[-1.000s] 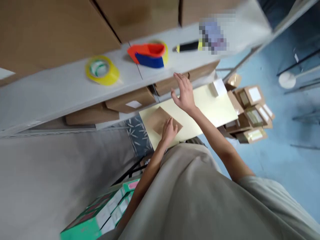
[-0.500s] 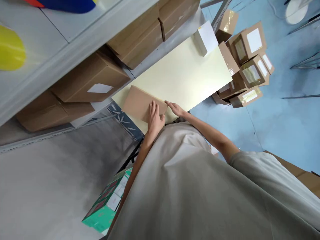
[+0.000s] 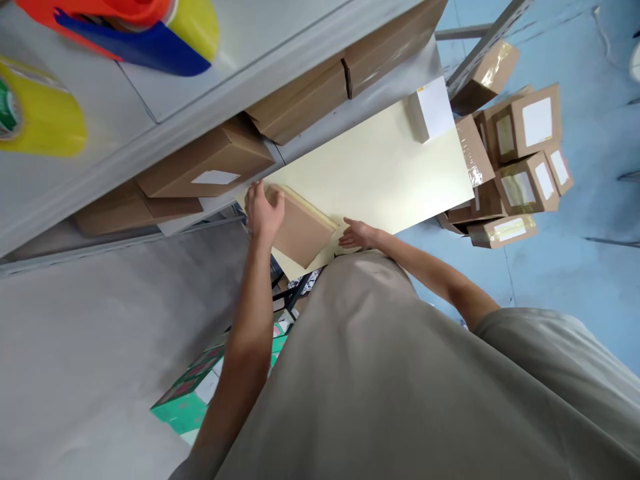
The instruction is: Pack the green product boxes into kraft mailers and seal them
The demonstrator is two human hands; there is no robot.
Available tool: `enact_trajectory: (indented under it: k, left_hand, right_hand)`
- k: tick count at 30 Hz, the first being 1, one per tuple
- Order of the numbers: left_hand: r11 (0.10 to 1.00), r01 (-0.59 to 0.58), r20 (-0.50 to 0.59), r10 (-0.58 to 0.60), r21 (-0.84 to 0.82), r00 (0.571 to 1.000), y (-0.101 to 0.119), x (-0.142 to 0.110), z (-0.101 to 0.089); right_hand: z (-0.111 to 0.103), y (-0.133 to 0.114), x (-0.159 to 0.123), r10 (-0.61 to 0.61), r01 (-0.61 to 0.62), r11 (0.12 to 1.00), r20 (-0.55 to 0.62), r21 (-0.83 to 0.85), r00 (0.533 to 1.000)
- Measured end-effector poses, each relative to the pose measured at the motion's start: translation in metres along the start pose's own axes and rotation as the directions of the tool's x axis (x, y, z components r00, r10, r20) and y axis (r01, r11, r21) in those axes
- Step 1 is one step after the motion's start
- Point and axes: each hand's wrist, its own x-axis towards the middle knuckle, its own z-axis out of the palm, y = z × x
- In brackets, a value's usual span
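A flat brown cardboard box (image 3: 303, 230) lies at the near left end of the pale cream tabletop (image 3: 370, 160), with a yellowish strip along its far edge. My left hand (image 3: 265, 212) is at the box's left end, thumb apart from the fingers and close to the cardboard; whether it touches is hard to tell. Just off the box's right end is my right hand (image 3: 357, 235), its fingers stretched out and nothing in them.
A white box (image 3: 434, 110) stands on the table's far right. Brown cartons (image 3: 205, 160) line the shelf behind; tape rolls (image 3: 45, 110) and a tape dispenser (image 3: 145, 33) sit on the upper shelf. More cartons (image 3: 525, 127) are piled on the blue floor, right. Green boxes (image 3: 187, 410) stand lower left.
My left hand has moved from the top of the box to its left end. My right hand has come away from the box's corner and opened. The view has shifted.
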Motion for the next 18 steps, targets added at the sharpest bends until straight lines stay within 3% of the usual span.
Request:
enact_trajectory:
  k: [2,4,7,10,13,15,18]
  left_hand:
    - [0.99,0.132,0.076,-0.136,0.056,0.988,0.004,0.027,0.0]
    - [0.97,0.22,0.141,-0.234,0.107,0.962,0.009,0.039,0.002]
    - [0.968,0.227,0.058,-0.234,0.104,0.971,0.016,0.033,-0.005]
    - [0.981,0.187,-0.061,-0.183,0.05,0.981,0.014,0.005,-0.023]
    - [0.98,0.197,-0.046,-0.197,0.005,0.979,0.009,-0.037,-0.029]
    - [0.966,0.252,0.003,-0.252,-0.066,0.968,0.01,-0.067,-0.017]
    - [0.903,0.371,0.073,-0.364,-0.218,0.928,0.024,-0.107,0.019]
  right_hand:
    - [0.004,-0.006,-0.003,0.089,-0.102,0.992,0.163,0.077,0.983]
    - [0.01,-0.016,-0.004,0.092,-0.121,0.985,0.223,0.121,0.971]
    - [0.011,-0.027,-0.014,0.024,-0.059,0.987,0.223,0.151,0.975]
    - [-0.003,-0.03,-0.04,-0.126,0.113,0.99,0.158,0.089,0.979]
    - [-0.027,-0.033,-0.072,-0.368,0.362,0.915,0.004,-0.179,0.93]
    - [-0.042,-0.039,-0.089,-0.513,0.435,0.79,-0.079,-0.433,0.855]
    - [-0.059,-0.054,-0.096,-0.624,0.381,0.591,-0.104,-0.711,0.775]
